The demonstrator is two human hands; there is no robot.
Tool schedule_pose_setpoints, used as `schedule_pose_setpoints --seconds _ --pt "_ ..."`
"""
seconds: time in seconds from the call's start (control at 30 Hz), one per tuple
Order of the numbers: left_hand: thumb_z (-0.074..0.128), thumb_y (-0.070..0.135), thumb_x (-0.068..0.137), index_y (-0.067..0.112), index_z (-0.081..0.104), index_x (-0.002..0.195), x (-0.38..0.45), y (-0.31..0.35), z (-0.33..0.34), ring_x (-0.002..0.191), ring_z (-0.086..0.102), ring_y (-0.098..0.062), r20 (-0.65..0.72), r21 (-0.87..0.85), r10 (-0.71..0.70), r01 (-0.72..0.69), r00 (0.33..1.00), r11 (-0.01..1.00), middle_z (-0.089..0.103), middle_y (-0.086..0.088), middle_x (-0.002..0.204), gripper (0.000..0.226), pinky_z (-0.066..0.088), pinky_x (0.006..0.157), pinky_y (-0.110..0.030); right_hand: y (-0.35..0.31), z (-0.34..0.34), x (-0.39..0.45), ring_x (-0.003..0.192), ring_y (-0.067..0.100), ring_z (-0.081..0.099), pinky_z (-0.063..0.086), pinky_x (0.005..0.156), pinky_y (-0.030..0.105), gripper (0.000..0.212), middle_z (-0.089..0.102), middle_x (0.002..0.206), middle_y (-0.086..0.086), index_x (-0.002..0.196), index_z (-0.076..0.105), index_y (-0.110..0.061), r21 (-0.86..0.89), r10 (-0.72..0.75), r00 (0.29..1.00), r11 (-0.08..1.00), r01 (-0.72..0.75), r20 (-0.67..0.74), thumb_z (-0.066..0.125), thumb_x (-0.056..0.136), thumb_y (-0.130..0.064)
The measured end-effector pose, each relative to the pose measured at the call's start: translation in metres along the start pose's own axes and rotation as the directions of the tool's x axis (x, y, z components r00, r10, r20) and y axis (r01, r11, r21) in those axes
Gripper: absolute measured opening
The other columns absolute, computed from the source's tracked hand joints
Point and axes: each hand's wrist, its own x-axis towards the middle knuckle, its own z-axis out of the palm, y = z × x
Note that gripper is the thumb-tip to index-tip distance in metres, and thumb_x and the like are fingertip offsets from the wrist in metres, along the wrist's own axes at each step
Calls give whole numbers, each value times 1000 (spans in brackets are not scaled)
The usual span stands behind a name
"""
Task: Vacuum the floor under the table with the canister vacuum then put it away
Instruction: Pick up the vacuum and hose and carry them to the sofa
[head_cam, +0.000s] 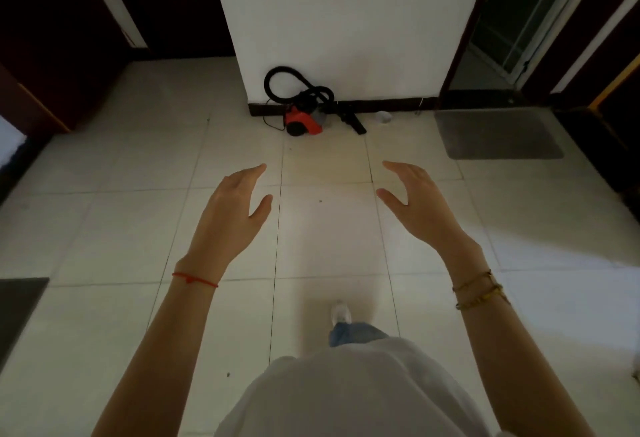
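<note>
A small red and black canister vacuum (303, 120) sits on the tiled floor against the foot of a white wall. Its black hose (282, 78) loops up against the wall, and the black nozzle (353, 120) lies on the floor to its right. A thin black cord (272, 123) trails at its left. My left hand (232, 209) and my right hand (417, 202) are held out in front of me, palms facing each other, fingers straight, holding nothing. Both hands are well short of the vacuum.
A grey mat (497, 134) lies at the right before a dark doorway. A small white object (383, 118) rests by the skirting. Dark wooden furniture (52, 55) stands at the left. Another dark mat (17, 312) shows at the left edge. My white shoe (341, 312) steps forward.
</note>
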Motion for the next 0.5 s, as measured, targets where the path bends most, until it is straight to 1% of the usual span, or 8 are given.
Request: schedule_pose_setpoints --seconds 0.07,0.13,0.2,0.27,0.37,0.5 --pt "51 30 97 18 35 146 57 -1 2 133 42 -20 -20 3 -6 6 1000 1000 44 -3 144 53 33 112 -36 12 -10 58 137 16 34 28 113 34 54 42 146 -1 144 37 -21 6 -12 1000 1000 12 -6 51 95 -40" --pt "51 31 97 18 36 145 110 -4 4 132 42 -20 -40 21 -18 19 999 1000 45 -3 143 52 33 110 -33 22 -18 114 137 17 33 28 113 36 53 41 146 0 143 37 -21 11 -21 1000 1000 21 -10 51 96 -39" --pt "51 32 97 18 36 145 155 -9 6 131 43 -20 -54 36 -34 36 998 999 45 -3 143 53 34 108 -31 31 -24 167 137 17 33 29 114 38 53 41 146 1 143 37 -20 8 -36 999 999 36 -13 51 96 -39" --pt "51 32 97 19 35 145 193 -16 10 131 43 -19 -56 42 -57 59 997 997 45 -2 143 53 35 105 -29 39 -25 213 137 18 34 28 113 36 53 41 146 1 144 37 -20 5 -50 999 999 50 -8 50 96 -39" --pt "50 33 96 19 34 145 246 -34 20 130 43 -17 -45 43 -80 81 996 996 46 -2 142 53 36 106 -31 52 -19 276 135 18 35 26 110 33 53 43 145 2 144 36 -19 5 -66 998 998 66 1 50 96 -38" --pt "51 32 96 19 34 145 314 -62 42 131 43 -18 -25 37 -112 113 993 993 46 -3 142 54 37 105 -30 71 2 352 136 20 35 29 112 37 53 43 144 3 143 37 -18 19 -45 999 999 44 26 51 96 -38"
